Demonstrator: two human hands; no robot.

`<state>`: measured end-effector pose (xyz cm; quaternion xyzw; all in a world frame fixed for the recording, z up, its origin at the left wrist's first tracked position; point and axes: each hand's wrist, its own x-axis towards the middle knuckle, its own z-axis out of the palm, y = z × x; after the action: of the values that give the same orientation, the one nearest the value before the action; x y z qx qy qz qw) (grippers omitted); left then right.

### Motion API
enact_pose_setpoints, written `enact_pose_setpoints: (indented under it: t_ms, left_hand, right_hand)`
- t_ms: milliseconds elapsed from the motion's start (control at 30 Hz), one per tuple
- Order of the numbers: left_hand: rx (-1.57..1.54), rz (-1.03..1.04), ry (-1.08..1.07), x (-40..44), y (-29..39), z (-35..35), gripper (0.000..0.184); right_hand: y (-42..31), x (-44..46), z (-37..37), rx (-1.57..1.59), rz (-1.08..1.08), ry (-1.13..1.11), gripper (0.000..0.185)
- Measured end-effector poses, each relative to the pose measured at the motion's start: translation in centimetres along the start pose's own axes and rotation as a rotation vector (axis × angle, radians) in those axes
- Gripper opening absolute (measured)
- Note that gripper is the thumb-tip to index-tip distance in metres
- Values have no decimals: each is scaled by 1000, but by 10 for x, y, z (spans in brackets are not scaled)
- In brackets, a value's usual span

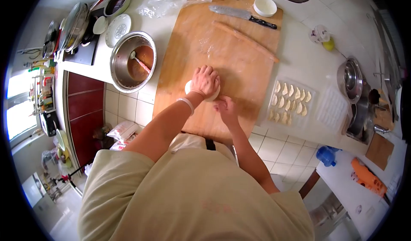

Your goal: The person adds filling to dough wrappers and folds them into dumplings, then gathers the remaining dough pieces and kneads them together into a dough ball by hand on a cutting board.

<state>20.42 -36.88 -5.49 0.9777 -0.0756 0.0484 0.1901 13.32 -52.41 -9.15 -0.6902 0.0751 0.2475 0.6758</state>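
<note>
My left hand (205, 80) presses down on a round lump of white dough (188, 86) near the front of the wooden board (184, 39). Its fingers are bent over the top, covering most of the lump. Just to the right, my right hand (226, 107) is closed with its fingers curled, close by the dough's edge. Whatever may be inside those fingers is hidden. Beyond the hands, a rolling pin (246, 41) lies slantwise on the board, and past it a knife (242, 14) with a black handle. Flour is dusted across the wood.
Left of the board stands a metal basin (115, 71) of brownish mixture with a spoon (141, 63). A white bowl (265, 6) sits at the board's far right corner. On the right counter, a clear tray (309, 108) holds several dumplings (291, 91), near metal bowls (350, 78).
</note>
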Motion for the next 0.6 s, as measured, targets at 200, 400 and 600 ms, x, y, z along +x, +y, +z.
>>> enact_pose_setpoints:
  t_ms: [200, 400, 600]
  left_hand:
    - [-122, -112, -22, 26, -8, 2, 25]
    - [-293, -444, 63, 1, -15, 0, 54]
    - [-770, -911, -555, 1, -35, -39, 73]
  right_hand:
    - [-16, 13, 37, 541, 118, -31, 22]
    - [-5, 6, 47, 131, -82, 53, 31]
    - [-48, -23, 82, -562, -577, 208, 39]
